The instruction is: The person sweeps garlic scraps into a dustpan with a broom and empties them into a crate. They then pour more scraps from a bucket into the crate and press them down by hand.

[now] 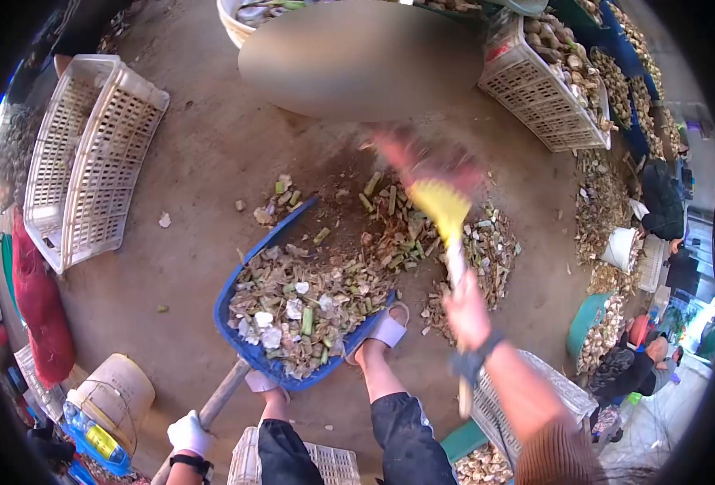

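Possibly scraps [293, 299] spill from the shovel [221, 314] if the left hand [189, 434] — gripping its handle [224, 393] — tips it; right of the shovel, the right hand [466, 311] clasps a broom [441, 202].

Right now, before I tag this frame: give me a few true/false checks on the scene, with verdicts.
1. The right hand holds the broom. True.
2. That hand is gloved. False: it is bare; the left hand is the gloved one.
3. The blue scoop contains scraps. True.
4. All the scraps are inside the scoop. False: more lie on the floor.
5. The scoop is blue throughout. False: its handle is brownish.
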`<state>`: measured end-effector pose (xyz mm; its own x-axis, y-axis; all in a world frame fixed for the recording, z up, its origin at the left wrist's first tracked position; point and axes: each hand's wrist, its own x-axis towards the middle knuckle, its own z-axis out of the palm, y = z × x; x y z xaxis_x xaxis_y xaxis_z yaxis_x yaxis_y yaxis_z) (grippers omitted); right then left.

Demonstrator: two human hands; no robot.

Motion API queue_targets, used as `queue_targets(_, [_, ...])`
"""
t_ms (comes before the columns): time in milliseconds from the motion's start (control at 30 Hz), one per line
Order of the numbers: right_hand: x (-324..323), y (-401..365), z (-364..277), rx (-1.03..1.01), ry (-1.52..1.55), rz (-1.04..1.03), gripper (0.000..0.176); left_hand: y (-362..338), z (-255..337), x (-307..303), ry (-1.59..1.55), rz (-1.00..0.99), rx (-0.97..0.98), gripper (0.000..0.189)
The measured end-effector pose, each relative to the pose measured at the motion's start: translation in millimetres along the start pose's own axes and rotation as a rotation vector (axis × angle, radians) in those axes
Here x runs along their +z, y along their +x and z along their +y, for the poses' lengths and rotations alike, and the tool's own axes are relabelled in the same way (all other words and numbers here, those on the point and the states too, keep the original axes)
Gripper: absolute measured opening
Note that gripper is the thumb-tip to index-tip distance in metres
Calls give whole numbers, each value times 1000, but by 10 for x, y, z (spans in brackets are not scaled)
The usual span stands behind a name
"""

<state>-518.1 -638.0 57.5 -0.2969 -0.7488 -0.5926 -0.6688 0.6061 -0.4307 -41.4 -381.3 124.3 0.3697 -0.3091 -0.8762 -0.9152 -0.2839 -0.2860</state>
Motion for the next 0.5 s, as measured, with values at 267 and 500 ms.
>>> queue_targets(267, [339,2025,286,110,-449,-42,41,52,409,-271,40,8,-66,19])
queue_targets(500, [698,-128,-86,161,-280,-492,44,72,679,-507,51,21,23,23])
